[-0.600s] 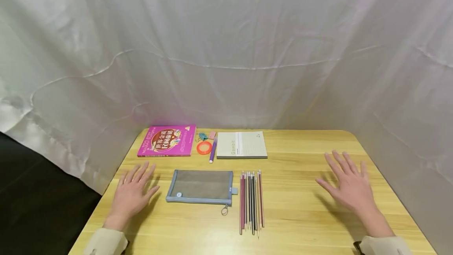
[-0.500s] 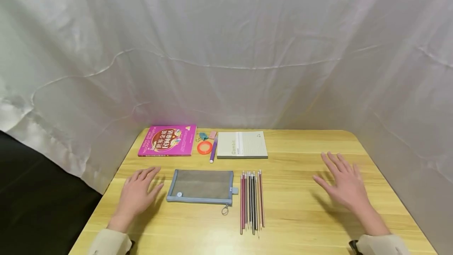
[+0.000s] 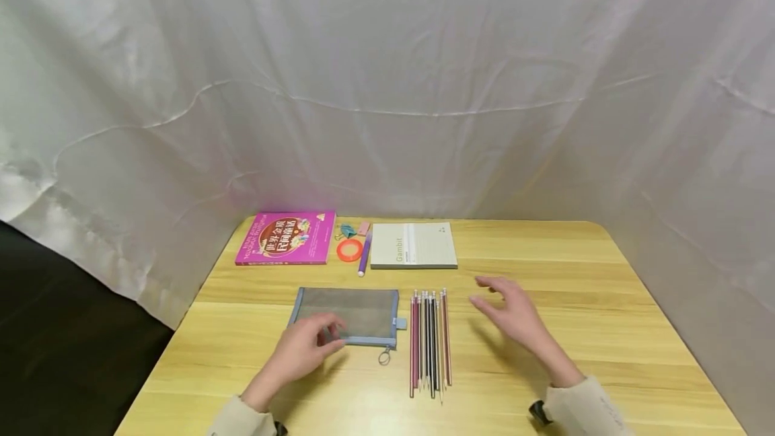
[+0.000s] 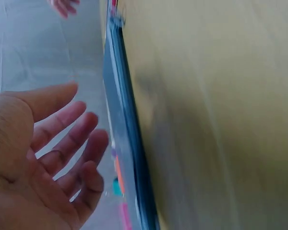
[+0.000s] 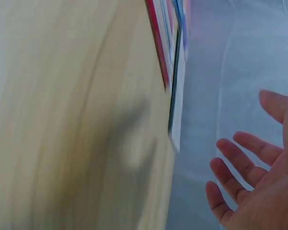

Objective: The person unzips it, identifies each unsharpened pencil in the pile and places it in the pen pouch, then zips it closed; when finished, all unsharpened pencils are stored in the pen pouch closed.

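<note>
Now, in the head view, the left hand (image 3: 299,348) has come in over the near left corner of the pouch (image 3: 363,311), and the right hand (image 3: 514,315) has moved in just right of the pencils (image 3: 431,345); this likely puts both within easy reach. Pouch and pencils lie unmoved, side by side on the table (image 3: 527,244). The left wrist view shows that hand loosely bent, grasping nothing, a gap between it and the pouch. The right wrist view shows the other relaxed, holding nothing.

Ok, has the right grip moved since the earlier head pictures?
Yes: the right grip has moved left, judged against the pencils, and is nearer them.
</note>
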{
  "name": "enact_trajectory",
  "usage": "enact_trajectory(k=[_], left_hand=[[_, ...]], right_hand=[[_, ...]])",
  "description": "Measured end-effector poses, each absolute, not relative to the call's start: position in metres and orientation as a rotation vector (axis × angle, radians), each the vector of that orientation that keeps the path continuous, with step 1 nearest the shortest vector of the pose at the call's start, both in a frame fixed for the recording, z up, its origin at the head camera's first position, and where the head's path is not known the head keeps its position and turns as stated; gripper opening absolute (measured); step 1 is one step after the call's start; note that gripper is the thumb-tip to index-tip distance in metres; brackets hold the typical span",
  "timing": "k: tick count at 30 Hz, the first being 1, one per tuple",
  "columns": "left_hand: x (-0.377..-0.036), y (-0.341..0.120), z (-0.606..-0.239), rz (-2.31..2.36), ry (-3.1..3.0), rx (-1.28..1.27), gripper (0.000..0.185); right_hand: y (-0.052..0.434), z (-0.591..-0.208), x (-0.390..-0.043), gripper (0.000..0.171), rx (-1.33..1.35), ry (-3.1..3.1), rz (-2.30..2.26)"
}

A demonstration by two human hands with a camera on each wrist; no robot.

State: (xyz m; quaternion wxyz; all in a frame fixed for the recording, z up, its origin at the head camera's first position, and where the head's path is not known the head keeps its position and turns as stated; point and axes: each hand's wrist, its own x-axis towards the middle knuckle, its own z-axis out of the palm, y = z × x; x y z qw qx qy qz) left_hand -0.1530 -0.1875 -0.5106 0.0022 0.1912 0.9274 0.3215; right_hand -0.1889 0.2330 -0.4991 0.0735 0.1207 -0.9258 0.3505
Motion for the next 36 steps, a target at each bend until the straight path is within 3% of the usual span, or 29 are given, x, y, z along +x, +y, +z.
enact_trajectory(k=[8, 16, 22, 36], left_hand=[[-0.15, -0.161, -0.518, 1.17, 2.648, 0.743, 0.019], [-0.152, -0.144, -0.526, 1.204, 2.556, 0.769, 0.02], [-0.154, -0.141, -0.53, 1.197, 2.535, 0.772, 0.022], [-0.154, -0.138, -0.538, 1.154, 2.518, 0.837, 0.027]], right_hand=[[0.163, -0.507, -0.19, 0.044, 0.465, -2.855, 1.152], [0.122, -0.516, -0.193, 0.038, 0.677, -2.844, 1.107], [0.108, -0.521, -0.195, 0.04, 0.792, -2.872, 1.037], [0.1, -0.523, -0.192, 0.041, 0.768, -2.921, 1.048]])
